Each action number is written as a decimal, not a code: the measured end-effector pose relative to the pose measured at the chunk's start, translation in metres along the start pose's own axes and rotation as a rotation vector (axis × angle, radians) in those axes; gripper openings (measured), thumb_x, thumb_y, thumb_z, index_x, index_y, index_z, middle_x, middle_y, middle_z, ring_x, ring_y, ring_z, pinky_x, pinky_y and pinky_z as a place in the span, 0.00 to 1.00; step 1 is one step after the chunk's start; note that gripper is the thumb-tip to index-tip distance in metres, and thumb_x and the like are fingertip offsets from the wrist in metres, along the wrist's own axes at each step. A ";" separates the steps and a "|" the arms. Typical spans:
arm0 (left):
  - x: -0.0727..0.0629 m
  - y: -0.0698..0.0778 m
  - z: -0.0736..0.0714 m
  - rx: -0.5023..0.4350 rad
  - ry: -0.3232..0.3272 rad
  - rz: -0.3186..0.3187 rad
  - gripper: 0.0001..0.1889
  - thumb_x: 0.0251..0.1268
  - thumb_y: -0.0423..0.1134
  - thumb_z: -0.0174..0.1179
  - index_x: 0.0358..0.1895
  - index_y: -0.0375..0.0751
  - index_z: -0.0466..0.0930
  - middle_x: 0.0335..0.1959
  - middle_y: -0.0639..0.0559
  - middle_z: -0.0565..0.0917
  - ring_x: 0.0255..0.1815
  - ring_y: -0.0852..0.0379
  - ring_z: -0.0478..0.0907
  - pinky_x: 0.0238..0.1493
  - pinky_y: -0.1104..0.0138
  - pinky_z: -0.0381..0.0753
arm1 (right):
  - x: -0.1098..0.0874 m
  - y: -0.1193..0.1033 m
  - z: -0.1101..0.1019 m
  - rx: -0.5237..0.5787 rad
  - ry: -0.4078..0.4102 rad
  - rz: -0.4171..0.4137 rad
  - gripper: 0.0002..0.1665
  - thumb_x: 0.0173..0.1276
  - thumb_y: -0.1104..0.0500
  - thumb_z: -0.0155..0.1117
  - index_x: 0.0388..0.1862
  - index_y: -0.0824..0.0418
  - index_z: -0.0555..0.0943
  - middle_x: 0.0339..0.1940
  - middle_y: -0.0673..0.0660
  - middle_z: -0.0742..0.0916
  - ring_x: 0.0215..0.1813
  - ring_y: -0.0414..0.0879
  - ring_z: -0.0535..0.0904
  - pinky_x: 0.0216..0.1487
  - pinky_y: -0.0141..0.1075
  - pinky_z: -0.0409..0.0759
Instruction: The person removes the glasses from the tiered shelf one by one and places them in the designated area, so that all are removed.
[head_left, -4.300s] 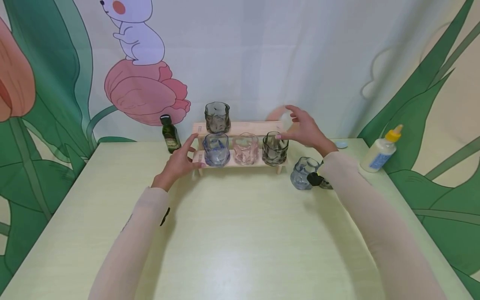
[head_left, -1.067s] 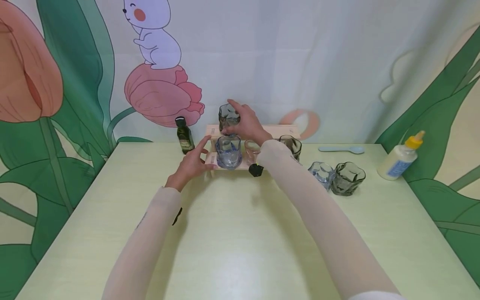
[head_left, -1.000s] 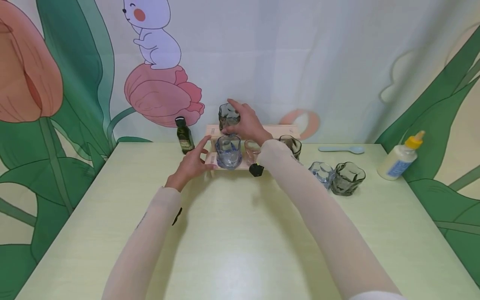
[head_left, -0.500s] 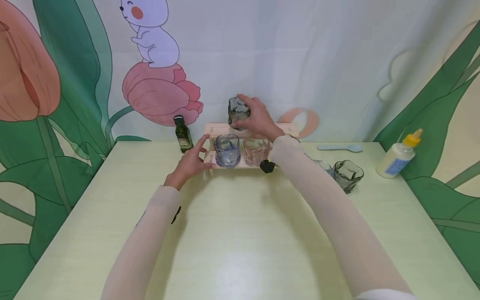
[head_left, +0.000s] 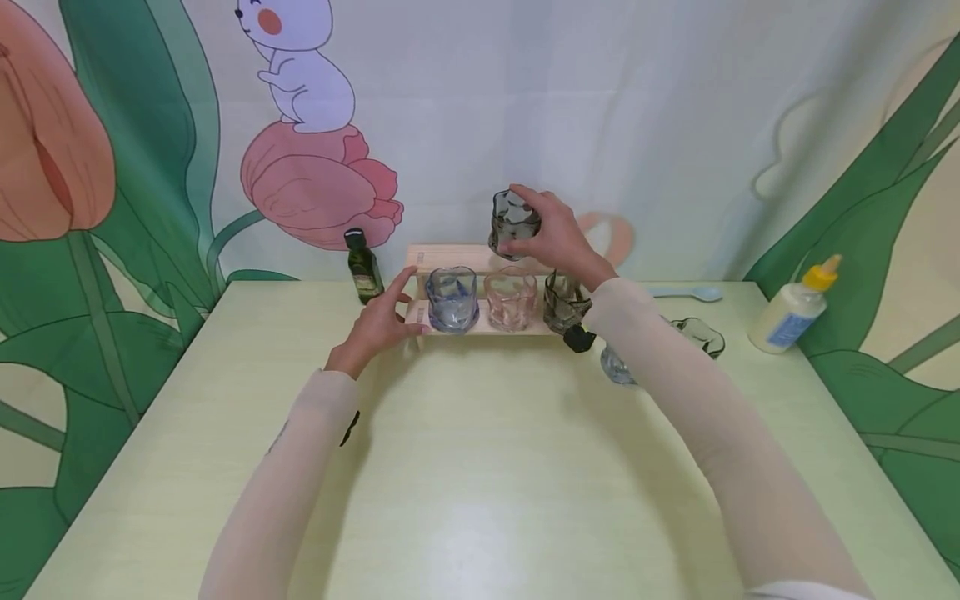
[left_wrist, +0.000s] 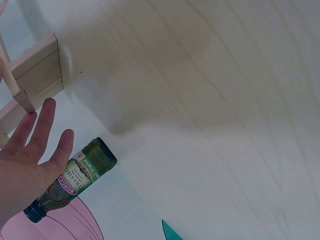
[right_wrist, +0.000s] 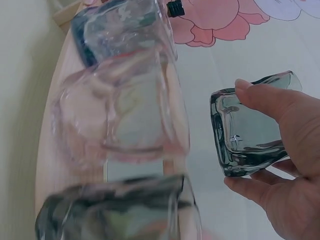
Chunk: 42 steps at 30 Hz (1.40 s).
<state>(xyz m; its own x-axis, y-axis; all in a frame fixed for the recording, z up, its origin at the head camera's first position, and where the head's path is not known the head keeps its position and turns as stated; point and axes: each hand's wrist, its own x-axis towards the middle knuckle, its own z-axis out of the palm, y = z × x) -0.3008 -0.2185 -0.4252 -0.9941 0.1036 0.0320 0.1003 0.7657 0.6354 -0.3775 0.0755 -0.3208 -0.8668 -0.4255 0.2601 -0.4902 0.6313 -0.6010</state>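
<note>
Head view is taking in a printed cloth backdrop [head_left: 465,125], which is hanging behind a pale table [head_left: 450,467]. Across the table a left sleeve [head_left: 277,483] and a right sleeve [head_left: 720,433] are reaching toward a two-tier wooden stand [head_left: 450,257]. At its left end the left hand [head_left: 377,323] is keeping its grip wide, fingers spread and mostly straight, touching the wood. The right hand [head_left: 562,237] is curling its grip round a smoky grey glass [head_left: 508,223], thumb and fingers on opposite sides, and is holding it roughly upright above the upper tier; right wrist view is showing a gap between that glass and the wood. Near the table's right edge a white squeeze bottle [head_left: 789,317] is standing. Along the lower tier a blue-tinted glass [head_left: 453,304], a pink-tinted glass [head_left: 512,302] and a second grey glass [head_left: 562,300] are standing, left to right. Beyond the stand's right end, another blue glass [head_left: 617,367] and a third grey glass [head_left: 707,336] are sitting partly hidden by the right sleeve. A green olive oil bottle [head_left: 364,271] is standing just beside the left hand, and a light blue spoon [head_left: 705,293] is lying near the back edge.
</note>
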 end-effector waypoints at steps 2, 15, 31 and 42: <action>0.000 0.000 0.001 0.002 -0.001 0.000 0.54 0.59 0.40 0.73 0.80 0.67 0.43 0.66 0.37 0.76 0.52 0.38 0.83 0.52 0.46 0.81 | -0.005 0.005 -0.003 -0.011 0.002 0.005 0.55 0.60 0.48 0.76 0.81 0.46 0.57 0.72 0.63 0.70 0.70 0.59 0.68 0.67 0.58 0.69; -0.002 -0.002 0.002 0.003 0.014 0.009 0.54 0.58 0.40 0.73 0.80 0.66 0.43 0.65 0.37 0.76 0.51 0.38 0.84 0.51 0.47 0.81 | -0.039 0.030 -0.030 -0.065 0.040 0.006 0.54 0.60 0.50 0.77 0.80 0.52 0.58 0.69 0.68 0.71 0.66 0.62 0.69 0.63 0.61 0.69; -0.002 0.000 0.002 -0.005 0.007 0.010 0.53 0.59 0.40 0.72 0.80 0.66 0.43 0.66 0.36 0.76 0.51 0.38 0.83 0.50 0.47 0.82 | -0.079 0.056 -0.060 -0.082 0.117 0.037 0.53 0.60 0.54 0.77 0.80 0.53 0.60 0.72 0.69 0.71 0.71 0.66 0.65 0.67 0.65 0.63; -0.002 -0.001 0.002 0.010 0.013 0.022 0.54 0.59 0.39 0.72 0.80 0.65 0.43 0.66 0.37 0.76 0.51 0.38 0.84 0.50 0.47 0.81 | -0.106 0.072 -0.075 -0.098 0.153 0.100 0.53 0.60 0.53 0.76 0.80 0.52 0.59 0.73 0.67 0.71 0.71 0.66 0.65 0.66 0.66 0.64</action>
<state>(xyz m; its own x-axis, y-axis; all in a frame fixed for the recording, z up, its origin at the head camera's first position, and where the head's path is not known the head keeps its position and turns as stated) -0.2987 -0.2187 -0.4274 -0.9922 0.1118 0.0558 0.1220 0.7699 0.6264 -0.3280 0.2151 -0.3351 -0.9117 -0.2590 0.3190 -0.4012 0.7286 -0.5551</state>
